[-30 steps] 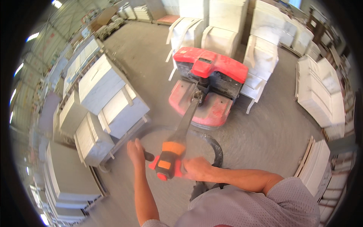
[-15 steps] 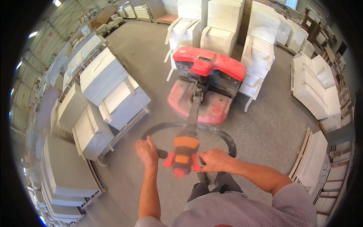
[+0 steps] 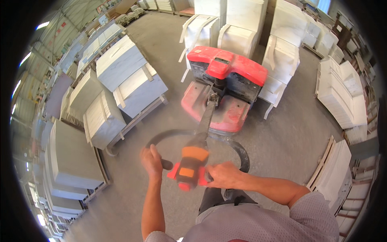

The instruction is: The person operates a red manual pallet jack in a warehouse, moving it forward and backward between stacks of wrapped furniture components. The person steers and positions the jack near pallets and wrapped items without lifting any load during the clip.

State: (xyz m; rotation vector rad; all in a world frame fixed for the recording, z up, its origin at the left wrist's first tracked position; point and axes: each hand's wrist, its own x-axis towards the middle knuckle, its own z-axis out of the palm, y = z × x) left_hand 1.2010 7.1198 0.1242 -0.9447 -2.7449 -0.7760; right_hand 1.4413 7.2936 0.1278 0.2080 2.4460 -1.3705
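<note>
Stacked pale stone slabs [image 3: 133, 82] on pallets are seen all round a grey concrete warehouse floor [image 3: 298, 141]. At its middle a red electric pallet truck [image 3: 225, 86] is held by the tiller head [image 3: 189, 167]: the left hand [image 3: 152, 161] is wrapped round the left grip, the right hand [image 3: 221, 175] round the right, fingers closed. The forks seem pushed under white slab stacks [image 3: 242, 28]; whether the load is lifted cannot be told, and hauling it out is judged still to be done.

Stone warehouse — stacked white slabs [image 3: 133, 76] on pallets, concrete floor [image 3: 290, 137], red pallet truck [image 3: 225, 80]
</note>
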